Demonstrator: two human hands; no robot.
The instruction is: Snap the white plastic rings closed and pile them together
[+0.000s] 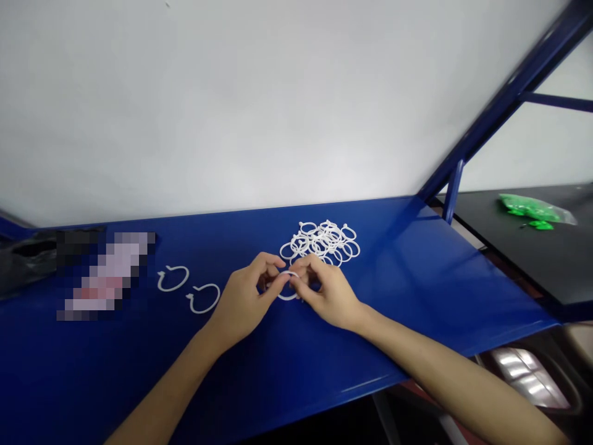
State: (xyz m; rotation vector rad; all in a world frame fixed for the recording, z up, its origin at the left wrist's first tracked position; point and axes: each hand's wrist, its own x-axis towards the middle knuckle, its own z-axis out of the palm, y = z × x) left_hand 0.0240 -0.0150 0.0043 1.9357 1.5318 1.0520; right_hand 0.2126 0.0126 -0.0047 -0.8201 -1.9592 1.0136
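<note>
Both hands meet over the blue table (417,278) and pinch one white plastic ring (288,295) between their fingertips. My left hand (243,296) grips its left side, my right hand (324,290) its right side. Just behind the hands lies a pile of white rings (324,241). Two single white rings lie to the left, one (173,278) farther back and one (204,298) nearer my left hand.
A blurred-out patch (106,275) covers something at the left of the table. A black bag (23,262) lies at the far left edge. To the right stands a black surface (532,253) with a green plastic bag (532,209). A white wall rises behind.
</note>
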